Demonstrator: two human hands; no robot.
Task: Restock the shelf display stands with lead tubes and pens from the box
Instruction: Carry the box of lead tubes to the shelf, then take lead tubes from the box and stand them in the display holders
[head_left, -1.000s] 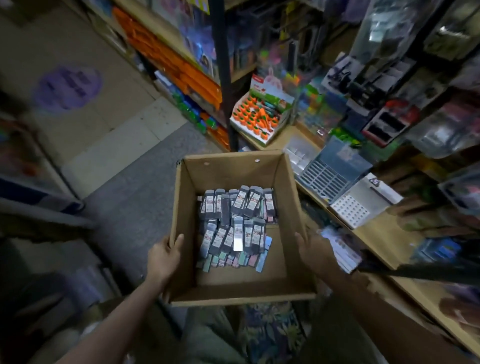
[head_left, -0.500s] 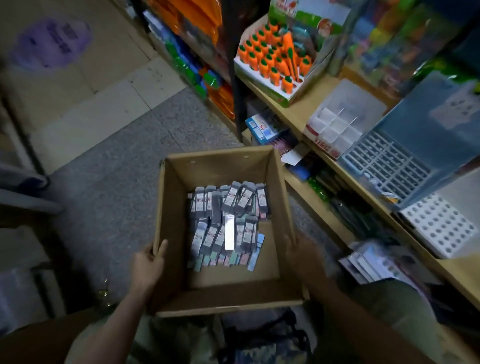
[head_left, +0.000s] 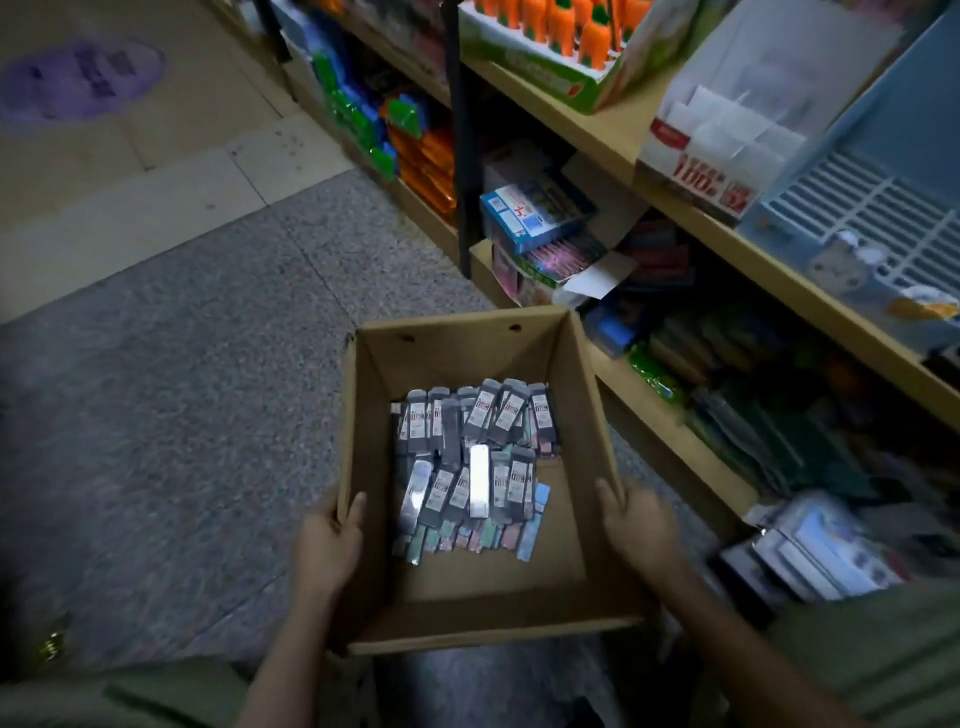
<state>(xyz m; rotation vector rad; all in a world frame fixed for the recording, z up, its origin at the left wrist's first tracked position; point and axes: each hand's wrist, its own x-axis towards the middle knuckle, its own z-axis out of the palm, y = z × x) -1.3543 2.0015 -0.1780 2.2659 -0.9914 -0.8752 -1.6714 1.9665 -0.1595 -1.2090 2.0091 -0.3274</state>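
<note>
Left hand (head_left: 324, 545) gripping the left wall of the one cardboard box (head_left: 485, 587), thumb hooked over the rim; right hand (head_left: 636, 525) clasping the right wall, thumb at the rim, other fingers hidden outside. Inside, lead tubes (head_left: 470, 457) heaped in two rough rows toward the far end, roughly two dozen, exact count unclear. Box above grey floor (head_left: 171, 364), just beside wooden shelves (head_left: 691, 218) holding three display stands: one carrot-topped (head_left: 550, 67), one white (head_left: 727, 135), one blue (head_left: 872, 208).
</note>
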